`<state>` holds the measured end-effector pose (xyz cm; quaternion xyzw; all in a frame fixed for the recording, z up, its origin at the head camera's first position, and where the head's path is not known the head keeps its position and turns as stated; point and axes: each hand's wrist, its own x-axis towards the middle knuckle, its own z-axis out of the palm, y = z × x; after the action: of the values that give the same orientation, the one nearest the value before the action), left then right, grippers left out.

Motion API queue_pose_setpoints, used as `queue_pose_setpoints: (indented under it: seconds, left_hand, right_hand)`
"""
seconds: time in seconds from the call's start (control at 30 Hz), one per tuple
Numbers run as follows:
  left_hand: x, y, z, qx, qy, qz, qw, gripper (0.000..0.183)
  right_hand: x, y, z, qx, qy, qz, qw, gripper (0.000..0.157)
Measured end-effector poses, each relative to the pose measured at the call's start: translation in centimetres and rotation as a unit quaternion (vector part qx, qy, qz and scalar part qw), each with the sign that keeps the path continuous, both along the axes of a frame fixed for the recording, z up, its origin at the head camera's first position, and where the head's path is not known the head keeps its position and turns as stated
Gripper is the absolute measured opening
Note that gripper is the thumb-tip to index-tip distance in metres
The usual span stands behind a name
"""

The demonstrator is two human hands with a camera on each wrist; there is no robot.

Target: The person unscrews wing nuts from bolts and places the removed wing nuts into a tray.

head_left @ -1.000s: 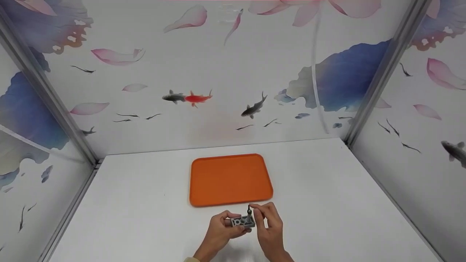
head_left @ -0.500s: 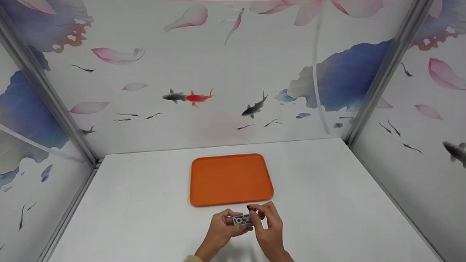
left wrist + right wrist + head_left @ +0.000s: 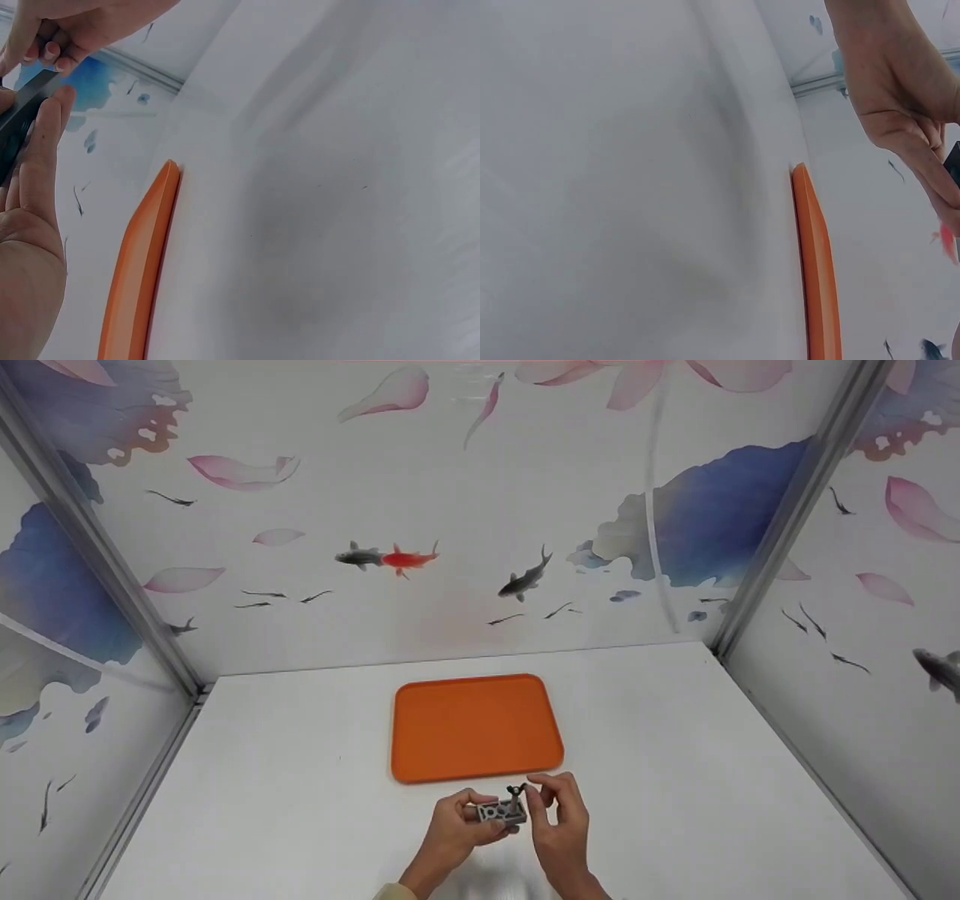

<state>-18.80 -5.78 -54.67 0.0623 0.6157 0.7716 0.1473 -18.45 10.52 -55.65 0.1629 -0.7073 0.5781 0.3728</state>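
In the head view my left hand [image 3: 454,829] holds a small grey block with round holes in its face [image 3: 495,811], thumb in front and fingers behind. From the block's right end rises a short post topped by a small black winged piece [image 3: 515,790]. My right hand [image 3: 561,817] is beside that piece, thumb and index finger slightly apart, the tips at its right end; whether they touch it is too small to tell. In the left wrist view the block [image 3: 28,112] shows as a dark edge along the left hand's fingers [image 3: 41,165]. The right wrist view cuts off most of the work.
An orange tray [image 3: 476,729] lies on the white table [image 3: 285,780] just beyond the hands. White walls [image 3: 465,510] printed with fish and petals stand at the back and both sides, with grey metal posts [image 3: 787,510] at the corners.
The right thumb and index finger closed over the black piece half a second ago, and have since drawn back slightly to the right. The winged piece has turned. The left hand keeps its hold.
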Motion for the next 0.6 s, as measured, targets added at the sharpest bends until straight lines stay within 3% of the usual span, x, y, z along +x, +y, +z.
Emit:
queue_pose_setpoints:
  seconds: [0.23,0.6]
  left_hand:
    - [0.05,-0.09,-0.05,-0.014,0.006,0.01,0.9998,0.037]
    - [-0.04,0.18,-0.16,-0.008,0.0,0.005,1.0,0.037]
  right_hand:
    - [-0.13,0.07,-0.04,0.007,-0.001,-0.017,1.0,0.028]
    - [0.61,0.23,0.02,0.034,-0.032,0.013,0.999,0.031]
